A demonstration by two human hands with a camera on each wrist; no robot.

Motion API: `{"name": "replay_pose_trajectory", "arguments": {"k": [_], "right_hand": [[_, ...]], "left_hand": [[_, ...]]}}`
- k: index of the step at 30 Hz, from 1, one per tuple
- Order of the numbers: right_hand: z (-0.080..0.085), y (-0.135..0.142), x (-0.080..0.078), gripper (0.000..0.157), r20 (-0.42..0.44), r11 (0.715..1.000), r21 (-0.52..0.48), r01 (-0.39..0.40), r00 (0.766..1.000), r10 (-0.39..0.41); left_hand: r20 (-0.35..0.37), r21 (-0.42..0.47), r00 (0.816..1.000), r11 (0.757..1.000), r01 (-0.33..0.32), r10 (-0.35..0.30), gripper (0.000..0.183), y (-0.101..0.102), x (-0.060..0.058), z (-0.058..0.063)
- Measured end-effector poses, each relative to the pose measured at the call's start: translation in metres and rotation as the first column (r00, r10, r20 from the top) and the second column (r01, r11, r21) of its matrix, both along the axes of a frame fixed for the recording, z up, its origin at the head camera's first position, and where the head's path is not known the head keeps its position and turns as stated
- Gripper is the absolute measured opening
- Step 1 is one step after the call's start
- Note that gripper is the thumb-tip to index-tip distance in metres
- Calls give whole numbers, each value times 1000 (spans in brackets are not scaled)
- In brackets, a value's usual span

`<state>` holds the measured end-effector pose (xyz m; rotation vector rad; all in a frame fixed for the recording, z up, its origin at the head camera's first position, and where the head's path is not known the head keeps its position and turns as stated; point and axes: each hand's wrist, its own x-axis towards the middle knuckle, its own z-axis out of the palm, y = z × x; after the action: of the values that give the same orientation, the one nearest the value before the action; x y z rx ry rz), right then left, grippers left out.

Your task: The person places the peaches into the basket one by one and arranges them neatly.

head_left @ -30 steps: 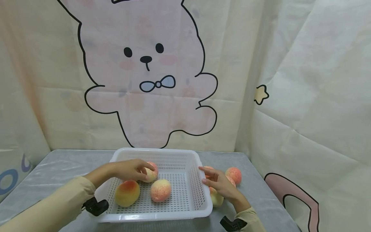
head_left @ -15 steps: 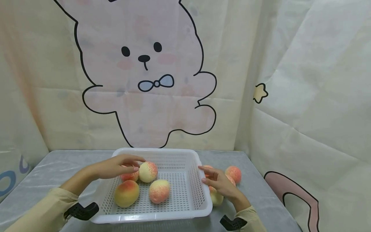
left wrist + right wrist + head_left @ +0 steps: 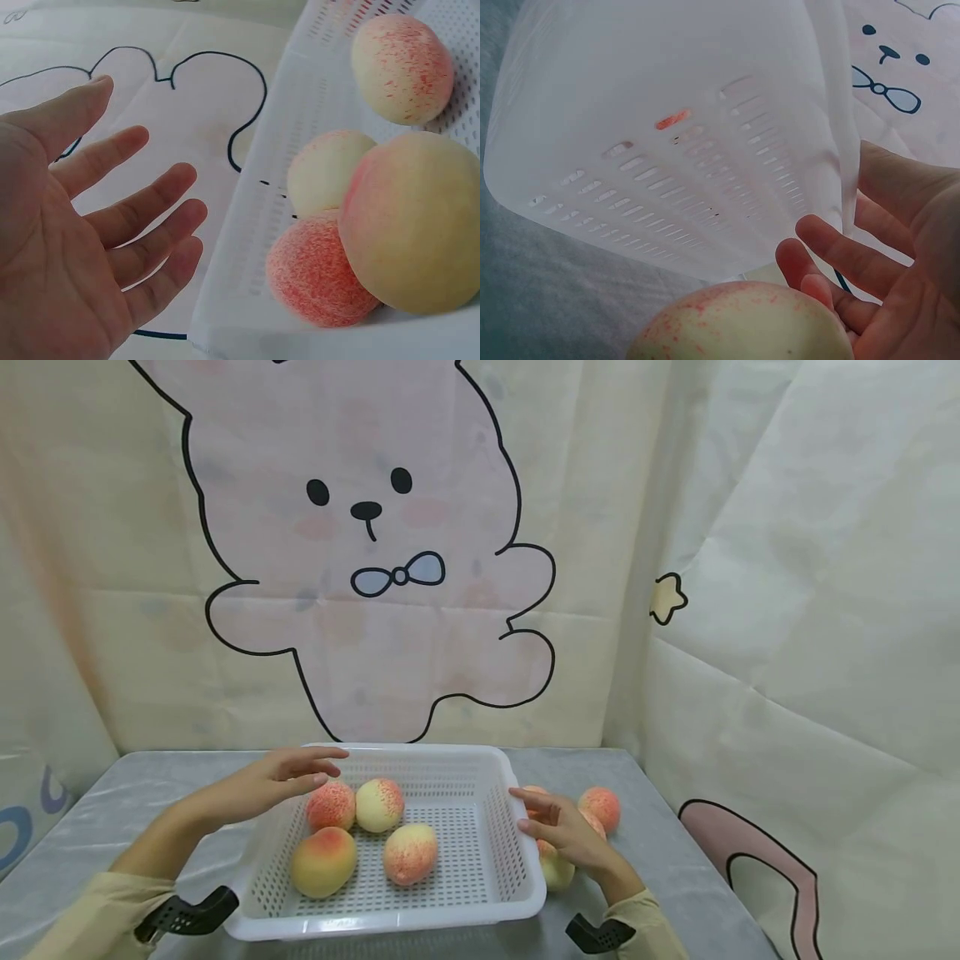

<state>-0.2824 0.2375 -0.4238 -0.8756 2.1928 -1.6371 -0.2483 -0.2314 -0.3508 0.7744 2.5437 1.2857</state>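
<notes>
White basket (image 3: 390, 925) on a grey surface (image 3: 180, 768), containing three speckled peaches (image 3: 410, 854) and one yellow-red fruit (image 3: 324, 863); left grip (image 3: 281, 778), fingers spread, hovers beside it; right grip (image 3: 568, 832) pinches its right rim (image 3: 536, 864).

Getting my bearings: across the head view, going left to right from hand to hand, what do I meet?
Left hand, yellow-orange fruit, far speckled peach, near speckled peach, right hand.
</notes>
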Motion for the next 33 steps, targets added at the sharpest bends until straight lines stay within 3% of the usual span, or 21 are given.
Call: {"name": "replay_pose_trajectory", "arguments": {"k": [13, 21, 28, 33], "right_hand": [[1, -2, 1, 58, 22, 1000, -19, 1, 1000, -1], [0, -1, 0, 57, 25, 1000, -17, 4, 1000, -4], [-1, -1, 0, 57, 29, 1000, -19, -4, 1000, 4], [2, -2, 0, 58, 30, 999, -30, -10, 1000, 11]], "left_hand": [[5, 89, 988, 984, -155, 155, 52, -36, 10, -19], [-1, 134, 981, 972, -194, 196, 50, -53, 15, -39], [43, 134, 968, 958, -253, 249, 52, -57, 17, -50], [96, 138, 969, 961, -240, 228, 54, -57, 18, -54]]}}
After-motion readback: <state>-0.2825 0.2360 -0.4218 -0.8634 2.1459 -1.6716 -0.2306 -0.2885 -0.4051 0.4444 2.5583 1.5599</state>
